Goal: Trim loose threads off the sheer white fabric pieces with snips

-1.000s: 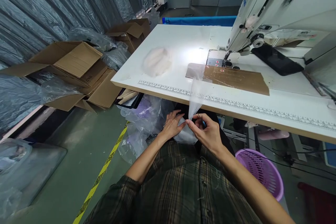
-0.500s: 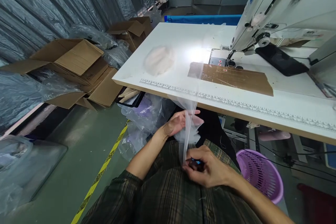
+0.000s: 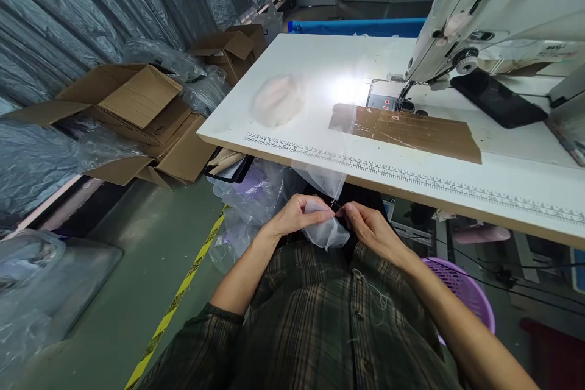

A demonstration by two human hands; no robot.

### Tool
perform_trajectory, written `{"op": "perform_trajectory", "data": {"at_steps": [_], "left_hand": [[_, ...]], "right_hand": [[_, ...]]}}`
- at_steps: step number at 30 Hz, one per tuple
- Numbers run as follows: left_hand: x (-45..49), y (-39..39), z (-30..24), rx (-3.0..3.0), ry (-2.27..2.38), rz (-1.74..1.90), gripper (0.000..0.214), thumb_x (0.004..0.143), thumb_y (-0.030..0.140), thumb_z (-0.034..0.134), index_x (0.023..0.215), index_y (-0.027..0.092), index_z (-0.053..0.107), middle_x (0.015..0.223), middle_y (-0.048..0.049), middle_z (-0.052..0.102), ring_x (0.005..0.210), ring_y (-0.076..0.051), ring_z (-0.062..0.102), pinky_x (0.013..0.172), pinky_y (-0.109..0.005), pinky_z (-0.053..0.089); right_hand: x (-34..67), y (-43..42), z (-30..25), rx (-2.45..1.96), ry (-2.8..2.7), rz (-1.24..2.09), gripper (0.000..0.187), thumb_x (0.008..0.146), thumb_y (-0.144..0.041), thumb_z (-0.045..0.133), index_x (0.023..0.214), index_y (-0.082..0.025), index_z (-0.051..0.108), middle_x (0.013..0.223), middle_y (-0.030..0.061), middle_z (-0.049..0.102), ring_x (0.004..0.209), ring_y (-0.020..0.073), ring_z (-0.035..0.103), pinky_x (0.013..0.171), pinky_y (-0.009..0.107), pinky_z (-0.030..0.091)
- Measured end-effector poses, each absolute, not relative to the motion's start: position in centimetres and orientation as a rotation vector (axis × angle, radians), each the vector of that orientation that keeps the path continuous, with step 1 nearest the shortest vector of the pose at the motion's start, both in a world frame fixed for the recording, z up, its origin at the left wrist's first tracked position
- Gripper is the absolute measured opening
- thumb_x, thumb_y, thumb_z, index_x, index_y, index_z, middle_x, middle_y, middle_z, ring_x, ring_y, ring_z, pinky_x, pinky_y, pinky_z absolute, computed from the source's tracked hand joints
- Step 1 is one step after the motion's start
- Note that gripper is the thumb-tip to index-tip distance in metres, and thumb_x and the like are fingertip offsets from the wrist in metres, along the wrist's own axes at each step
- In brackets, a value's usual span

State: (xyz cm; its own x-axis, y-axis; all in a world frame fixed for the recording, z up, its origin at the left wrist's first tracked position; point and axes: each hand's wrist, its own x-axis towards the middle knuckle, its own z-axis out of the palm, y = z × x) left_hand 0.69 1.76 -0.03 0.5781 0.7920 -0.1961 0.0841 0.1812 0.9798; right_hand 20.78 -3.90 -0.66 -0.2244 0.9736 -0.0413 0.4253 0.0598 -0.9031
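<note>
Just past the table's front edge, over my lap, my left hand (image 3: 299,216) is closed on sheer white fabric (image 3: 326,233), pinching it between thumb and fingers. A folded part of the fabric bulges below the thumb, and another part lies over the table edge above. Close by on the right, my right hand (image 3: 369,226) is closed, its thumb and fingertips pinched together at the fabric's edge. A thin dark line shows between the two hands; what the right fingers hold is too small to make out.
A sewing machine (image 3: 461,30) stands on the white table (image 3: 311,61) with a printed ruler along its front. Brown cardboard (image 3: 420,131), a black phone (image 3: 498,97) and a pale round fabric piece (image 3: 278,100) lie there. A purple basket (image 3: 466,292) is below right; cardboard boxes (image 3: 141,97) left.
My right hand has moved up and forward from my torso to beside my left hand; the dark object in it no longer shows. My left fingers have closed on the fabric, which is now bunched.
</note>
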Motion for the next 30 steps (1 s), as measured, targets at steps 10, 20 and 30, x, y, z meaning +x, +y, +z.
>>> {"op": "perform_trajectory", "data": {"at_steps": [10,20,30], "left_hand": [[0.2,1.9,0.3,1.359,0.834,0.638,0.033,0.072,0.044,0.076,0.076,0.011,0.072,0.071,-0.0029,0.064,0.063,-0.010,0.053,0.059,-0.021,0.041],[0.3,2.1,0.1,1.400,0.820,0.606,0.034,0.073,0.046,0.074,0.073,0.012,0.071,0.069,-0.0027,0.063,0.061,-0.010,0.052,0.056,-0.021,0.039],[0.7,1.9,-0.8,1.507,0.890,0.569,0.032,0.082,0.043,0.066,0.086,0.012,0.072,0.082,-0.0067,0.072,0.075,-0.016,0.065,0.068,-0.024,0.050]], "right_hand": [[20.2,-3.0,-1.0,-1.391,-1.695,1.079,0.050,0.099,-0.056,0.032,0.079,-0.018,0.058,0.059,-0.0031,0.045,0.053,0.0119,0.039,0.050,0.025,0.031],[19.2,-3.7,-0.9,-1.375,-1.787,1.025,0.046,0.099,-0.052,0.033,0.069,-0.021,0.049,0.058,-0.0034,0.045,0.053,0.0119,0.038,0.052,0.026,0.030],[18.4,-5.4,-3.6,-1.414,-1.647,1.220,0.025,0.088,-0.046,0.055,0.088,-0.023,0.046,0.062,-0.0064,0.046,0.055,0.0125,0.043,0.052,0.024,0.037]]}}
